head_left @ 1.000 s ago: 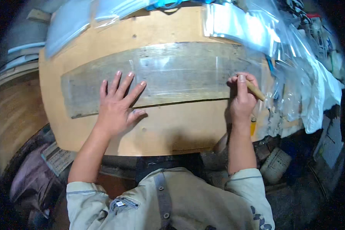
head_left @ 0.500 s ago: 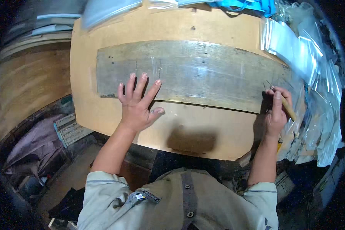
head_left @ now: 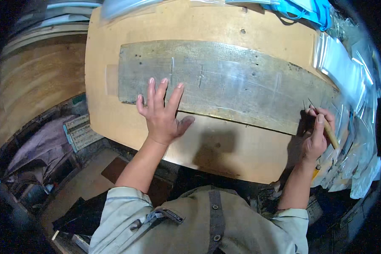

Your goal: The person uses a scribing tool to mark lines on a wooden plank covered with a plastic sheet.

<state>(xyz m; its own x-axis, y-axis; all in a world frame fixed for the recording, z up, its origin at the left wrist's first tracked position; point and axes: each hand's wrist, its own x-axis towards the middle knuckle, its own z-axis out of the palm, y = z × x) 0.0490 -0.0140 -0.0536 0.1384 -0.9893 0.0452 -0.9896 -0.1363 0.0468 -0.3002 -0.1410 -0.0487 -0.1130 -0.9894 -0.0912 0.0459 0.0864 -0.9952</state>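
Note:
A long, worn wooden board (head_left: 237,91) lies across the table, with what looks like clear plastic film on it, a strip (head_left: 111,79) of it showing past the board's left end. My left hand (head_left: 163,116) rests with fingers spread on the left part of the board, its thumb over the near edge. Beside the board's right end, my right hand (head_left: 319,131) is closed around a pointed hand tool (head_left: 332,136) with a wooden handle. Its thin metal tip leans over the board; whether it touches the film I cannot tell.
The pale wooden table (head_left: 106,38) has curved edges in this view. Clear plastic sheets (head_left: 360,139) pile up along the right side. A blue bag (head_left: 313,12) lies at the back right, and more film (head_left: 122,7) at the back left.
The view has shifted, so the board and table appear further right. My left hand has slid a little leftward relative to the board. My right hand still holds the pointed tool near the right end.

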